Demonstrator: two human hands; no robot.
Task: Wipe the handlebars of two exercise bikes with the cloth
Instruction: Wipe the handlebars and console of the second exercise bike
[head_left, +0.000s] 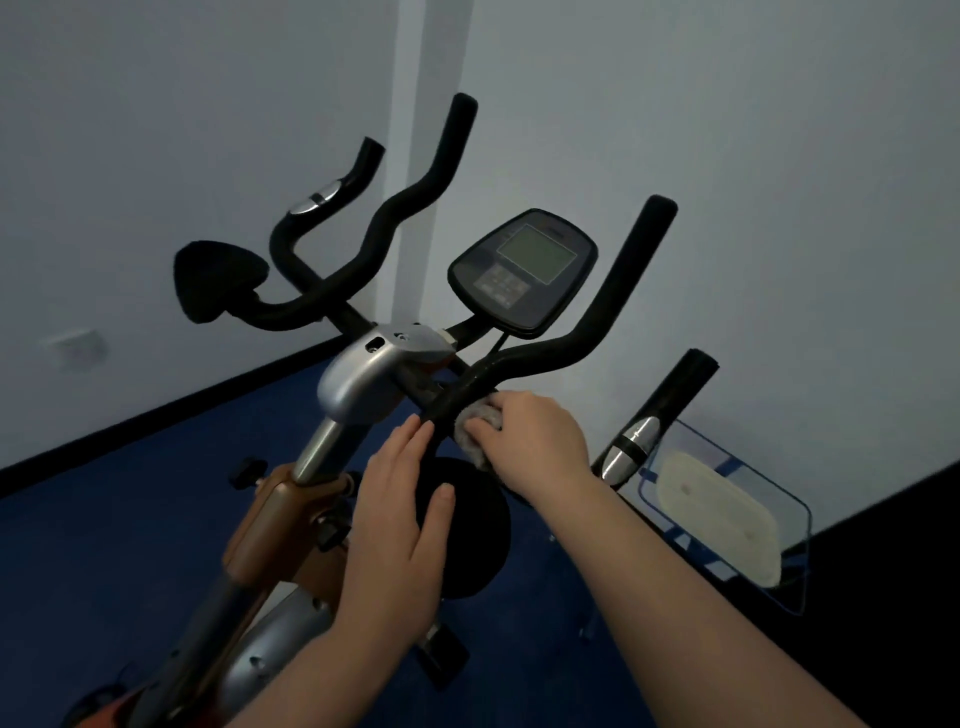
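An exercise bike's black foam handlebar (582, 332) curves up on both sides of a grey console (524, 270). My right hand (530, 441) grips a grey cloth (475, 423) and presses it against the bar close to the centre clamp. My left hand (400, 509) hovers just left of it with fingers straight and apart, its fingertips touching the bar. A round black elbow pad (467, 525) lies partly hidden under both hands. The left side of the handlebar (410, 202) rises untouched.
A silver and brown stem (332, 426) holds the bar. At the right, a transparent blue-edged container (727, 509) with a pale pad inside sits on the floor. Blue floor (130, 519) meets white walls close behind.
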